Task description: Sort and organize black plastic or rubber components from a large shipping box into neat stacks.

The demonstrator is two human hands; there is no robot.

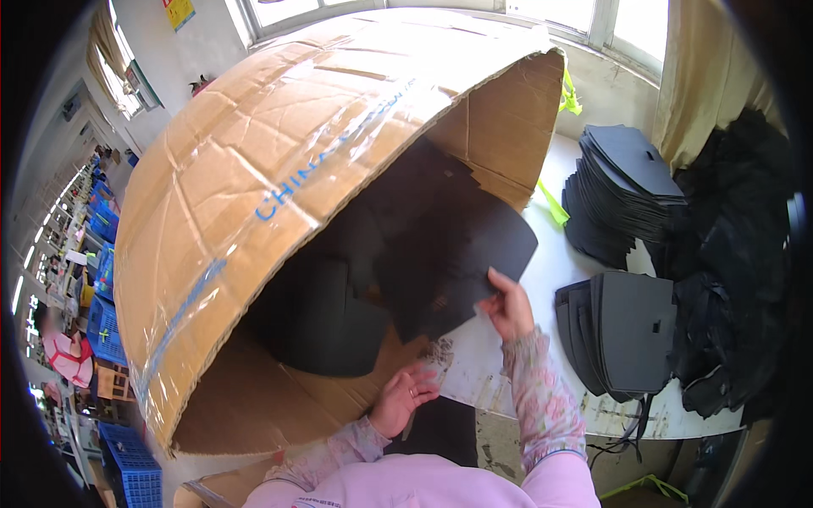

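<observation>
A large brown cardboard carton (229, 144) lies on its side, its mouth facing me. Dark flat panels (334, 326) with curved edges are piled inside it. My right hand (510, 310) pinches the edge of a black panel (487, 241) at the carton's mouth, thumb on top. It overlaps other dark sheets, and I cannot tell if it is one panel or several. Below the opening, near the carton's lower flap, my left hand (406, 398) holds nothing, its fingers apart.
A white table (483, 372) carries a tall stack of black panels (627, 182) and a smaller stack (631, 334) to the right. Black cloth (737, 254) heaps at the far right. Blue crates (131, 466) stand at left, where another person (66, 351) sits farther off.
</observation>
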